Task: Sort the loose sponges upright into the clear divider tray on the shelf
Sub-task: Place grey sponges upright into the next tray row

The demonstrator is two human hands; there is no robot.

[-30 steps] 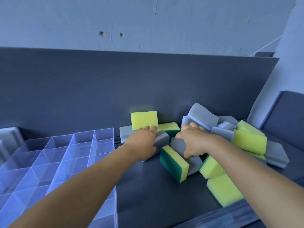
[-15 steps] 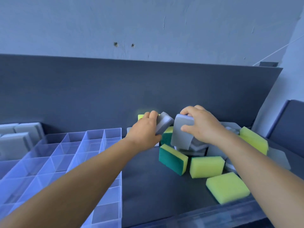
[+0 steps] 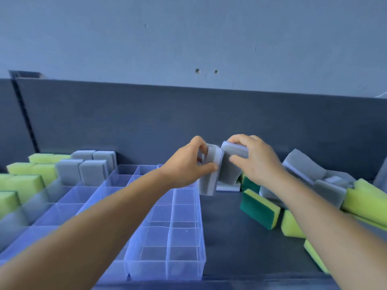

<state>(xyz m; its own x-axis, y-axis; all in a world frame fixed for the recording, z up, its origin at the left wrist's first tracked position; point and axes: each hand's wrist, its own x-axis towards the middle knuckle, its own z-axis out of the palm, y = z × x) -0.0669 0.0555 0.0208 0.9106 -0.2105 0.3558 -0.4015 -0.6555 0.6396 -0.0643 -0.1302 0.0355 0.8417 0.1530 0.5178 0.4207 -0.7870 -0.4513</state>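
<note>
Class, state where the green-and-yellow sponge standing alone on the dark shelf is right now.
In the head view, the green-and-yellow sponge stands right of the clear divider tray, just below the right hand.

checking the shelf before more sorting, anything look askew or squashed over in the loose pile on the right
Yes: one grey sponge at the back of the pile is bent into a sagging curve, draped over others. The green-backed sponge lies tilted on its edge. Nothing looks torn or spilled.
</note>
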